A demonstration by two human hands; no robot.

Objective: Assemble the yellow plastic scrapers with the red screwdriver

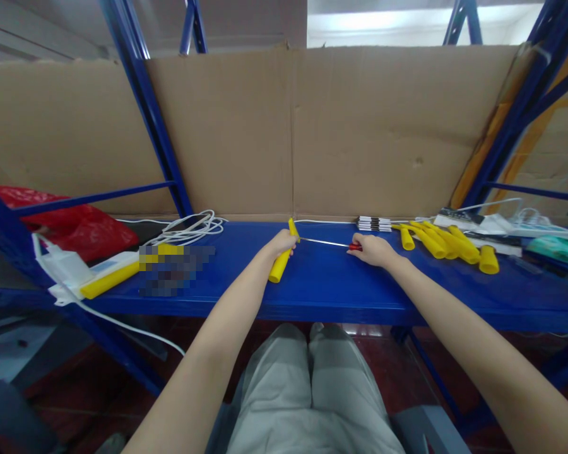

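The yellow tube [278,267] is smooth and round, and leans over the middle of the blue worktop [326,284]. The left hand [285,243] has its fingers wrapped round it. The right hand [373,250] grips the red-handled tool [329,242], whose long, thin metal rod points left at the tube. More yellow tubes [447,244] lie right; white cords [199,228] lie far left. Fingers hide the tube's middle, and blurry squares cover some things on the left.
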